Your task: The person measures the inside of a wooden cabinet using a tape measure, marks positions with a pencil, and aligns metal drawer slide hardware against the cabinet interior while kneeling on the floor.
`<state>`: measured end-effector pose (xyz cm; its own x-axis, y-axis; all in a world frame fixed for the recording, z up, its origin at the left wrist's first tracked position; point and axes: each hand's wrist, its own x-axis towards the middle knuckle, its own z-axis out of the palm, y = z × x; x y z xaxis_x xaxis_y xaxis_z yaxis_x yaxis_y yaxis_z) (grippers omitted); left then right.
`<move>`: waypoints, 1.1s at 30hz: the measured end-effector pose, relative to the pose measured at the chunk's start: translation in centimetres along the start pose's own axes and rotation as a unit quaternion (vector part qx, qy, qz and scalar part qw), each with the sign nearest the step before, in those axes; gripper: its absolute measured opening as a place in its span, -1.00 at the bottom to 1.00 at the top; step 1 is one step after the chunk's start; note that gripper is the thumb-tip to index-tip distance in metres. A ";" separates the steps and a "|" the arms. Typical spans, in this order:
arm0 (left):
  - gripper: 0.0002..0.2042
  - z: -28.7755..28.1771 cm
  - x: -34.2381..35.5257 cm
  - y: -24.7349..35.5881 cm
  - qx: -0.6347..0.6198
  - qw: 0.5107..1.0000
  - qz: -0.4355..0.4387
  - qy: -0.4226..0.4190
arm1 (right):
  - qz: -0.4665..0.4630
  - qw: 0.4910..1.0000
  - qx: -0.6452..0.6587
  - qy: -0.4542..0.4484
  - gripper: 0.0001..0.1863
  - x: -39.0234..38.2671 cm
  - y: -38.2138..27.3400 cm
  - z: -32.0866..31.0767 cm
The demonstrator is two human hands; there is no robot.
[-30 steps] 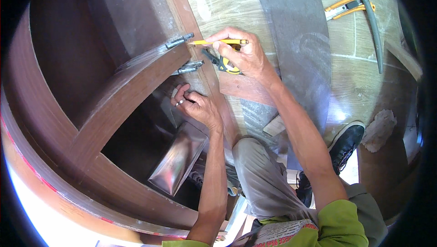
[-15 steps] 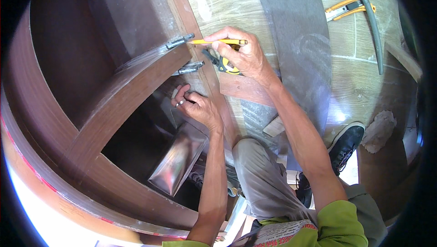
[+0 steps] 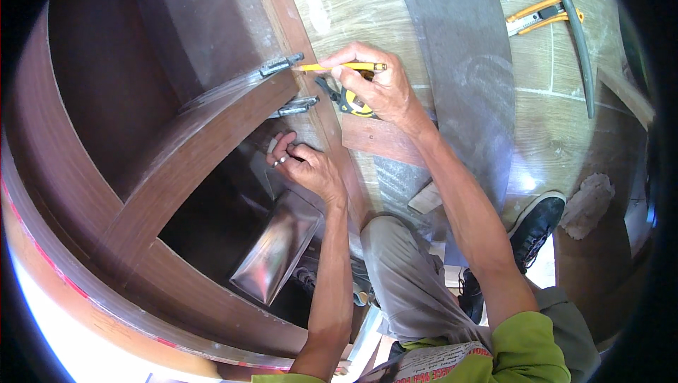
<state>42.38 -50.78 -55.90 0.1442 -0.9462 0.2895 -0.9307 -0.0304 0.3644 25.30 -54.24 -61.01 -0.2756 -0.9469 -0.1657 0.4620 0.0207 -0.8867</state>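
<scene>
My right hand pinches a yellow pencil. The pencil's tip meets the edge of a brown wooden strip, beside the end of a curved wooden rail. Two dark metal hinge-like fittings, an upper one and a lower one, sit on either side of that rail end. Just below the lower fitting, my left hand is closed with curled fingers; a small pale piece shows at them, too small to name. Partly under my right hand lies a black and yellow tape measure.
A shiny rectangular panel leans inside the brown cabinet frame. Right of my hands runs a dusty dark curved board. A yellow utility knife and a hammer-like tool lie on the floor, near a crumpled pale lump.
</scene>
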 end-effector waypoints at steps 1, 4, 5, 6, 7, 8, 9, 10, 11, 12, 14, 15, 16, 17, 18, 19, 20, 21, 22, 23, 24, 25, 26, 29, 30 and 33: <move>-0.82 0.0 0.0 -0.1 0.000 1.000 -0.001 -0.001 | 0.006 1.000 0.004 -0.001 -0.81 -0.1 -0.1 0.0; -0.81 -0.1 0.0 0.2 -0.008 1.000 -0.011 -0.007 | 0.030 1.000 0.000 -0.009 -0.81 -0.1 -0.6 -0.2; -0.81 -0.1 0.0 0.3 -0.011 1.000 -0.015 -0.009 | 0.038 0.999 -0.004 -0.012 -0.81 -0.1 -0.8 -0.2; -0.81 -0.1 0.0 0.3 -0.013 1.000 -0.015 -0.008 | 0.040 0.999 -0.004 -0.014 -0.81 -0.2 -1.0 -0.3; -0.81 -0.1 0.0 0.3 -0.014 1.000 -0.016 -0.006 | 0.042 0.999 -0.004 -0.017 -0.81 -0.2 -1.1 -0.4; -0.81 0.0 0.0 0.2 -0.016 1.000 -0.016 -0.004 | 0.044 0.999 -0.004 -0.019 -0.81 -0.2 -1.2 -0.4; -0.81 0.0 0.0 0.1 -0.019 1.000 -0.014 -0.005 | 0.036 0.999 -0.005 -0.016 -0.81 -0.2 -1.1 -0.4; -0.81 0.0 -0.1 -0.1 -0.022 1.000 -0.012 -0.005 | 0.028 1.000 -0.005 -0.014 -0.82 -0.2 -0.9 -0.3; -0.81 0.1 -0.1 -0.2 -0.025 1.000 -0.010 -0.006 | 0.020 1.000 -0.006 -0.011 -0.82 -0.2 -0.8 -0.3; -0.81 0.0 -0.1 -0.1 -0.027 1.000 -0.010 -0.005 | 0.028 1.000 -0.004 -0.012 -0.82 -0.2 -1.0 -0.3; -0.81 0.0 -0.1 0.0 -0.030 0.999 -0.011 -0.003 | 0.045 0.999 -0.002 -0.016 -0.82 -0.2 -1.2 -0.3; -0.81 -0.1 -0.1 0.1 -0.026 1.000 -0.011 -0.006 | 0.039 0.999 -0.006 -0.015 -0.82 -0.2 -1.2 -0.3; -0.81 -0.1 -0.1 0.1 -0.022 1.000 -0.011 -0.009 | 0.034 0.999 -0.010 -0.014 -0.82 -0.2 -1.1 -0.3; -0.81 -0.1 -0.1 0.2 -0.018 1.000 -0.010 -0.011 | 0.029 0.999 -0.015 -0.013 -0.82 -0.2 -0.9 -0.3; -0.81 -0.1 0.0 0.1 -0.019 1.000 -0.009 -0.011 | 0.028 0.999 -0.013 -0.013 -0.82 -0.2 -0.9 -0.3; -0.81 -0.1 -0.1 0.0 -0.020 1.000 -0.008 -0.010 | 0.028 0.999 -0.011 -0.013 -0.82 -0.2 -0.8 -0.3; -0.81 -0.1 -0.1 -0.1 -0.021 1.000 -0.007 -0.010 | 0.028 0.999 -0.009 -0.013 -0.82 -0.2 -0.8 -0.4; -0.81 0.0 -0.1 -0.1 -0.024 1.000 -0.009 -0.010 | 0.032 0.999 -0.014 -0.015 -0.82 -0.2 -0.9 -0.4; -0.81 0.0 -0.1 -0.1 -0.026 1.000 -0.011 -0.010 | 0.036 0.999 -0.020 -0.017 -0.82 -0.2 -1.0 -0.4; -0.82 0.1 -0.1 -0.1 -0.028 0.999 -0.013 -0.010 | 0.041 0.999 -0.025 -0.018 -0.82 -0.1 -1.1 -0.4; -0.82 0.0 -0.1 0.0 -0.028 1.000 -0.010 -0.008 | 0.037 0.999 -0.020 -0.018 -0.82 -0.1 -1.1 -0.4; -0.82 0.0 -0.1 0.0 -0.027 1.000 -0.006 -0.005 | 0.033 0.999 -0.016 -0.017 -0.82 -0.2 -0.9 -0.3; -0.82 -0.1 -0.1 0.1 -0.026 1.000 -0.003 -0.002 | 0.029 0.999 -0.012 -0.016 -0.82 -0.2 -0.9 -0.3; -0.81 0.0 0.0 0.0 -0.030 1.000 -0.003 -0.001 | 0.033 0.999 -0.014 -0.017 -0.82 -0.1 -1.0 -0.3; -0.81 0.0 -0.1 0.0 -0.028 1.000 -0.006 -0.004 | 0.028 0.999 -0.012 -0.011 -0.83 -0.1 -0.9 -0.3; -0.82 0.0 -0.1 0.1 -0.028 0.999 -0.014 -0.009 | 0.021 1.000 -0.007 -0.004 -0.84 -0.1 -0.6 -0.2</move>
<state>42.25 -50.71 -55.84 0.1635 -0.9508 0.2630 -0.9058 -0.0391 0.4218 24.90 -54.07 -60.52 -0.2497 -0.9474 -0.2001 0.4621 0.0651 -0.8844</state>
